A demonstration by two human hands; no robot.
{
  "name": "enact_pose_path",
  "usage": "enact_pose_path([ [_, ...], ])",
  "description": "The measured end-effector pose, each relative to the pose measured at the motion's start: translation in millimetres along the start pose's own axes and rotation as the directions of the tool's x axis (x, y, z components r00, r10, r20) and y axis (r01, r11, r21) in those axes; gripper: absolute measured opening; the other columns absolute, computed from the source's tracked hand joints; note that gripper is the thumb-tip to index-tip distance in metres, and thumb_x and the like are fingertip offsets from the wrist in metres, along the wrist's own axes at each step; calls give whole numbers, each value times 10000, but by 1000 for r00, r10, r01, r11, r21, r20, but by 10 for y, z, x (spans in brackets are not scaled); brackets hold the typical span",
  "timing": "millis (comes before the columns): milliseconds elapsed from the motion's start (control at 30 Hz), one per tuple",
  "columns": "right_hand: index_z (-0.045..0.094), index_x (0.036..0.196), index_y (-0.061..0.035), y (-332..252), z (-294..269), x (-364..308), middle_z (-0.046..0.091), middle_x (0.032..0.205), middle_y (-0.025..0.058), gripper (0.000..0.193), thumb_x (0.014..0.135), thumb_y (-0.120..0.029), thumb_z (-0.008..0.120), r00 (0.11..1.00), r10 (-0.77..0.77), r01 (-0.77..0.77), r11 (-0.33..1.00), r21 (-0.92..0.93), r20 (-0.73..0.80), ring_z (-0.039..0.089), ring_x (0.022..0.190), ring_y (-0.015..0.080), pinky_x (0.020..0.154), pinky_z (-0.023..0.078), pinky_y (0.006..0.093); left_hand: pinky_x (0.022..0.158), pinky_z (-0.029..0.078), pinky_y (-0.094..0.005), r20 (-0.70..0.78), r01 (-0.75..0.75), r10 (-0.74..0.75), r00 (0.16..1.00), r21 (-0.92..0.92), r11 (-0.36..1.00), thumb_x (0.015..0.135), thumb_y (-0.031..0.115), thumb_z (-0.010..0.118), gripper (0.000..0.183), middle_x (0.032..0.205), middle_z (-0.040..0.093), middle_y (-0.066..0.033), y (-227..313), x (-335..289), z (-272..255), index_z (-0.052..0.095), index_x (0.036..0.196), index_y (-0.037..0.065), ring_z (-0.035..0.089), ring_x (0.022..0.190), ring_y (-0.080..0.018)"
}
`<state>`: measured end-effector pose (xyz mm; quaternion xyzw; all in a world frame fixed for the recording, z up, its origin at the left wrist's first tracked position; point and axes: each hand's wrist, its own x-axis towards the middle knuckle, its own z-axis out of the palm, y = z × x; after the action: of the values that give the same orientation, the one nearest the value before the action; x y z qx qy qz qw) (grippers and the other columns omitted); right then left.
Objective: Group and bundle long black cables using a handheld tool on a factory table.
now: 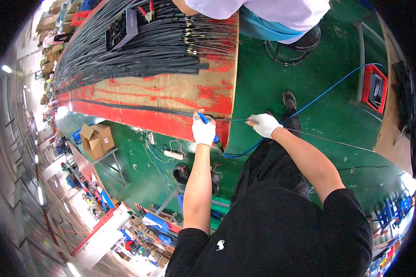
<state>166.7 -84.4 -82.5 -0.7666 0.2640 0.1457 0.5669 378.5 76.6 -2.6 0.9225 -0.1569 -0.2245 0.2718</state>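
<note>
My left hand [204, 130], in a white glove, is closed round a blue hand tool [202, 118] at the near right corner of the table. A blue hose [249, 151] comes off the tool's lower end. From the left, a long black sleeve [138, 107] lies along the table and reaches this hand. My right hand [265, 125], also gloved, pinches a thin dark cable [237, 120] off the table's right edge. The cable is stretched between both hands, and a thin line [328, 136] runs on rightward. My left fingers partly hide the tool and the sleeve's end.
Bundled black cables [138, 60] with metal ends cover the table's far half, under a dark box [125, 30] and red-handled pliers [148, 13]. Someone sits on a stool [305, 44] at the far side. A red case [375, 87] stands right; a cardboard box [97, 140] stands left.
</note>
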Motion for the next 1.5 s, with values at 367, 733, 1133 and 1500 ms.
enact_pose_path([
  [367,761,1204,-111,-77,30,29,764,1131,183,379,1040,-398,575,1000,7,-8,997,-77,-20,710,1078,409,926,565,476,795,569,-436,-121,33,-7,993,211,977,808,85,749,501,908,724,-119,242,-121,22,571,1275,99,728,827,-317],
  [733,751,1201,-98,-176,76,41,761,1128,190,385,1046,-392,556,1000,5,-6,996,-95,-14,714,1068,404,922,566,486,947,567,-512,-109,34,20,994,475,879,822,180,742,616,1215,716,-250,416,-175,239,515,1378,45,713,1076,-434],
  [1133,740,1036,-72,-383,309,312,750,1077,240,298,972,-284,542,996,-83,74,979,-192,-38,717,1016,445,889,567,540,837,585,-552,-26,27,-15,1000,527,850,874,199,647,422,1011,736,-286,580,-310,656,545,1237,10,739,917,-458],
  [1500,691,1123,-48,1035,-314,-782,720,1087,263,421,1029,-435,554,995,58,-71,983,-172,-79,666,1071,483,908,526,558,861,589,-538,7,94,-109,994,455,885,825,259,760,558,1028,742,-271,565,-322,589,532,1279,27,739,953,-448],
])
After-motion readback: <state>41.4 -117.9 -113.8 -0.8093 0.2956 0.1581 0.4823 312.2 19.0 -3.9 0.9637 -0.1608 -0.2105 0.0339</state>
